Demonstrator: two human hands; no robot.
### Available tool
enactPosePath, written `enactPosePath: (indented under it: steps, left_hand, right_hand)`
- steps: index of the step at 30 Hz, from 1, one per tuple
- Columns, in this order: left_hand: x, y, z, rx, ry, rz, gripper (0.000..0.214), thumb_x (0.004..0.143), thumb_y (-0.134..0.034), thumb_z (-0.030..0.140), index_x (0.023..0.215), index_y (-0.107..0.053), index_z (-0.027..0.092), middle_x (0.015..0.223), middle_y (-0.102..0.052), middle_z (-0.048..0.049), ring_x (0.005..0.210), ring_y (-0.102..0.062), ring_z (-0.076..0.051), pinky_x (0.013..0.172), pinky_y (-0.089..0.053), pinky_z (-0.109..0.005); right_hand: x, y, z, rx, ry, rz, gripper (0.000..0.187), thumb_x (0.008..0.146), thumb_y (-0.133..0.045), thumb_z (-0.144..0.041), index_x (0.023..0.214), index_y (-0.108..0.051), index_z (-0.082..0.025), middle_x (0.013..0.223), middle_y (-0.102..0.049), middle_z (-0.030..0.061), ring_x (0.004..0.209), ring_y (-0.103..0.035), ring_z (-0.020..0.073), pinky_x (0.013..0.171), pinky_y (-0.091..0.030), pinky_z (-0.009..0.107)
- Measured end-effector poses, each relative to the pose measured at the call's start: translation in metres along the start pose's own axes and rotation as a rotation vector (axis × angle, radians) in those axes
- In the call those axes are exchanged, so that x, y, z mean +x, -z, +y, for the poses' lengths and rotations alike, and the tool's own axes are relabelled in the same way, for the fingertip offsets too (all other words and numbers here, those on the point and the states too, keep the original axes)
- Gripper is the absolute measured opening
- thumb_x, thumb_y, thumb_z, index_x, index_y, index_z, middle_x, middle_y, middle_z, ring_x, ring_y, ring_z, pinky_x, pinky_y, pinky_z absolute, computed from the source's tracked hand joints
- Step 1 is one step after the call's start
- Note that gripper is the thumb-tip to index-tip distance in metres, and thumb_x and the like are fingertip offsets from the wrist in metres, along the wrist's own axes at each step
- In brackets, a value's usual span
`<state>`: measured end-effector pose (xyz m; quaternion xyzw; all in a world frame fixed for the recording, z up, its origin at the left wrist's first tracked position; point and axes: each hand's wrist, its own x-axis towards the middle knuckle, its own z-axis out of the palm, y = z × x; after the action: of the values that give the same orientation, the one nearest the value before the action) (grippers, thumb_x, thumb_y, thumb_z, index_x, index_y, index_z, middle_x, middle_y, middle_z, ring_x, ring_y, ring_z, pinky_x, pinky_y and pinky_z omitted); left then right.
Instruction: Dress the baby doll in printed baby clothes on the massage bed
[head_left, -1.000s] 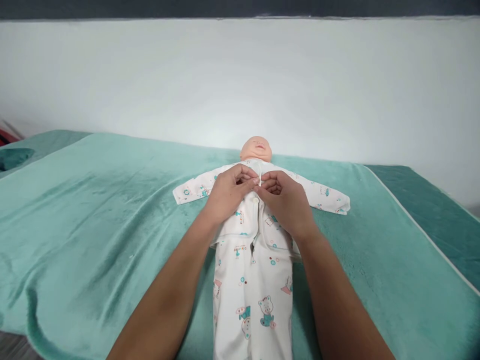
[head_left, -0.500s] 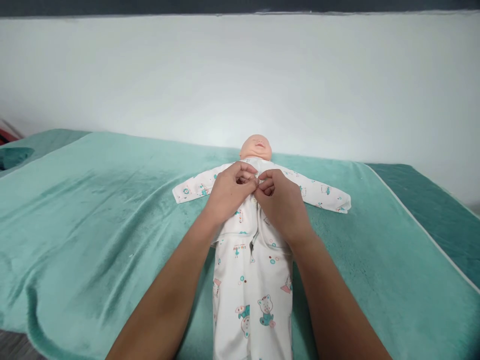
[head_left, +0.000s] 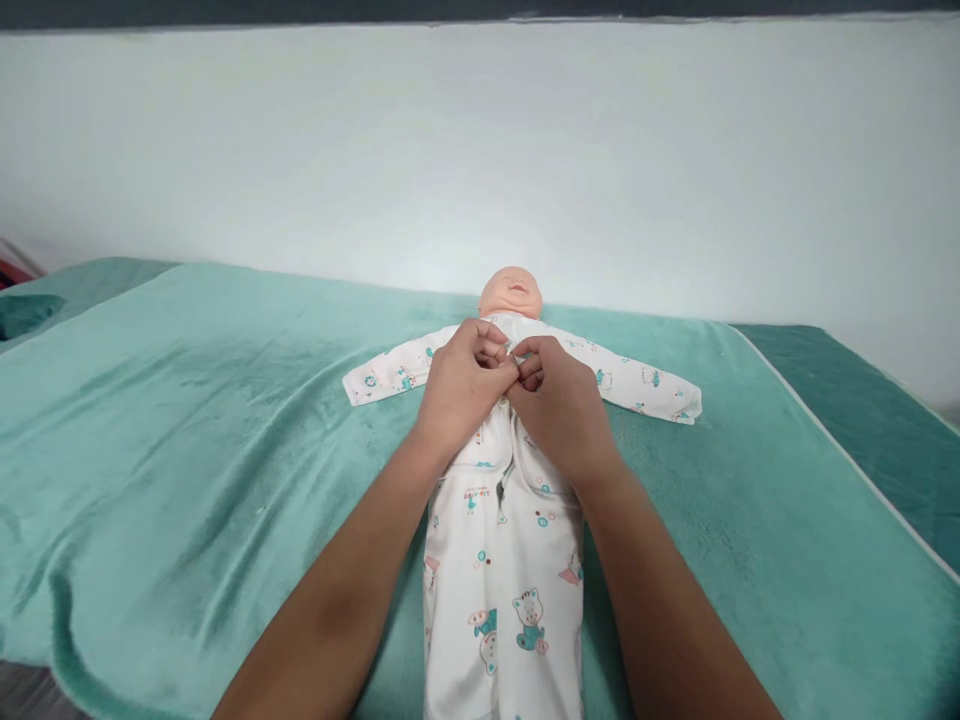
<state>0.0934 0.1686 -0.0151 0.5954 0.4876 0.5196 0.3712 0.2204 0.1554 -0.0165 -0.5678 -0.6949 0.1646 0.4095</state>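
Observation:
A baby doll [head_left: 511, 291] lies face up on a teal blanket [head_left: 187, 420], dressed in a white romper [head_left: 502, 580] printed with small animals, its sleeves spread to both sides. My left hand [head_left: 459, 388] and my right hand [head_left: 561, 400] meet over the doll's chest just below the collar. Both pinch the front placket of the romper, fingertips touching each other. The fastening between the fingers is hidden.
The blanket covers a wide padded surface that runs to a white wall [head_left: 480, 150] behind. A darker teal strip [head_left: 862, 400] shows at the right edge, and the blanket's front left corner [head_left: 60, 650] hangs near the floor.
Both hands have drawn closer together and slid slightly up the chest toward the collar; the fingertips now press together on the placket.

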Motion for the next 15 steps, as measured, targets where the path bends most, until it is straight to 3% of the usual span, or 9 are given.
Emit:
enactPosePath:
  steps: [6, 15]
  left_hand:
    - [0.0, 0.002, 0.001, -0.137, 0.079, 0.002, 0.025, 0.071, -0.061, 0.013, 0.093, -0.055, 0.023, 0.075, -0.063, 0.0037, 0.069, -0.059, -0.013, 0.067, -0.046, -0.027]
    - [0.005, 0.011, -0.009, -0.2, 0.028, -0.103, 0.026, 0.074, -0.066, 0.02, 0.098, -0.057, 0.023, 0.083, -0.069, 0.001, 0.075, -0.062, -0.015, 0.07, -0.048, -0.028]
  right_hand:
    - [0.0, 0.001, -0.002, 0.061, -0.009, 0.002, 0.022, 0.078, -0.06, -0.015, 0.099, -0.057, -0.024, 0.07, -0.065, -0.0042, 0.068, -0.061, 0.0162, 0.065, -0.041, 0.029]
    - [-0.001, 0.002, -0.002, 0.093, -0.021, -0.013, 0.028, 0.081, -0.062, -0.02, 0.108, -0.056, -0.024, 0.073, -0.068, -0.0039, 0.069, -0.063, 0.0159, 0.064, -0.042, 0.029]
